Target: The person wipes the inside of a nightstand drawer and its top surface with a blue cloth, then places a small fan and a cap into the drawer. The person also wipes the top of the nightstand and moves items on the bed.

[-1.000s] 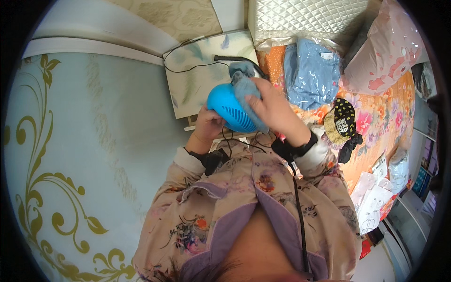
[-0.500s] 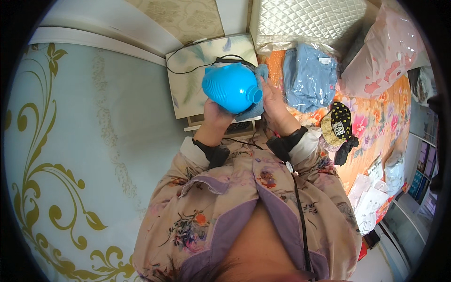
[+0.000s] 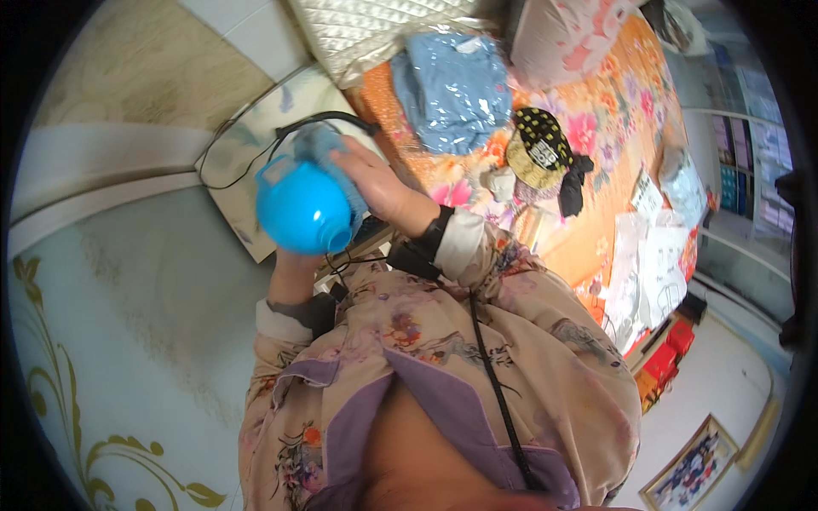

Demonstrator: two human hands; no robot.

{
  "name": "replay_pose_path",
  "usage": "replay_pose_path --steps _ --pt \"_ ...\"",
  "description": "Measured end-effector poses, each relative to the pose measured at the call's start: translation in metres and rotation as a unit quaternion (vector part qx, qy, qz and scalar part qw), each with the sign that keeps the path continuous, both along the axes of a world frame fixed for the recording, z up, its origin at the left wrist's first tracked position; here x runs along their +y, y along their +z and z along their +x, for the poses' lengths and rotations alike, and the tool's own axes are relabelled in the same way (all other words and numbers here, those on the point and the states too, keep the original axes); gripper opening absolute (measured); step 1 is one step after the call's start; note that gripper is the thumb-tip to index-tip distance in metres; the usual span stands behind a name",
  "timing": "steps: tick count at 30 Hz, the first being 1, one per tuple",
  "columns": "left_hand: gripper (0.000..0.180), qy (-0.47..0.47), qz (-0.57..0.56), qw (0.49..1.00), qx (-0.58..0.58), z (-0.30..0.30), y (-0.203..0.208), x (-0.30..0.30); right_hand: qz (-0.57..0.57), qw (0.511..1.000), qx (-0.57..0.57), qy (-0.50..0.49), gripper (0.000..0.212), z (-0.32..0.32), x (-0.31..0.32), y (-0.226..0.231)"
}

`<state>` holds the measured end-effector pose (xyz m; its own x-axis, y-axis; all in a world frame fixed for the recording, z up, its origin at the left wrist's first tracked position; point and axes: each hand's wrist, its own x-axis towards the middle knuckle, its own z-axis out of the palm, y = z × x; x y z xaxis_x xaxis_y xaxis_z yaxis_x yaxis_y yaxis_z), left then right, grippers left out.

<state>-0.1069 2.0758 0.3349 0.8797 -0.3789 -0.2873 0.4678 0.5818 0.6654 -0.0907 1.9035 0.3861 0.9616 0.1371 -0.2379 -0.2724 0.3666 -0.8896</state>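
Note:
A glossy blue plastic vessel [image 3: 300,207], rounded with a short open neck, is held over a small pale bedside table [image 3: 228,180]. My left hand [image 3: 296,262] supports it from beneath, the fingers hidden behind it. In my right hand [image 3: 375,180] is a grey-blue cloth [image 3: 327,146], pressed against the vessel's far and right side. The neck points toward me, down and to the right. Slight motion blur softens the cloth and the vessel.
A black cable [image 3: 228,128] loops over the table. On the flowered bedspread [image 3: 596,140] to the right lie folded blue clothing in clear plastic [image 3: 452,89], a black-and-yellow cap [image 3: 542,140] and white papers [image 3: 652,264]. A pink patterned bag [image 3: 567,38] stands beyond.
My view has swung to the right. The vessel has turned so its neck points more toward me, and my right hand with the cloth has shifted up over its far side.

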Motion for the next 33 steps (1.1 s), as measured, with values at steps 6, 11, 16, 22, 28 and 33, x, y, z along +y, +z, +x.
replay_pose_path --steps 6,11,16,22,28,33 --pt "0.046 -0.065 -0.076 0.991 0.086 -0.010 -0.004 0.003 0.061 0.984 0.143 0.087 0.070 -0.002 -0.001 0.000" --pt "0.046 -0.056 -0.107 0.987 0.107 -0.011 -0.007 0.011 0.105 0.976 0.193 0.007 0.050 -0.020 0.006 -0.010" --pt "0.045 -0.009 -0.132 0.985 0.110 -0.010 -0.014 0.023 0.038 0.988 0.148 0.038 0.035 -0.034 0.002 -0.024" --pt "0.044 0.078 -0.161 0.979 0.101 -0.001 -0.031 0.047 -0.102 0.987 0.114 0.057 0.030 -0.037 -0.028 -0.057" --pt "0.044 0.135 -0.192 0.965 0.115 0.010 -0.066 0.061 -0.318 0.943 0.100 0.007 0.041 0.002 -0.087 -0.125" --pt "0.043 0.169 -0.208 0.954 0.136 -0.008 -0.095 0.073 -0.599 0.800 -0.041 -0.003 0.047 0.051 -0.130 -0.157"
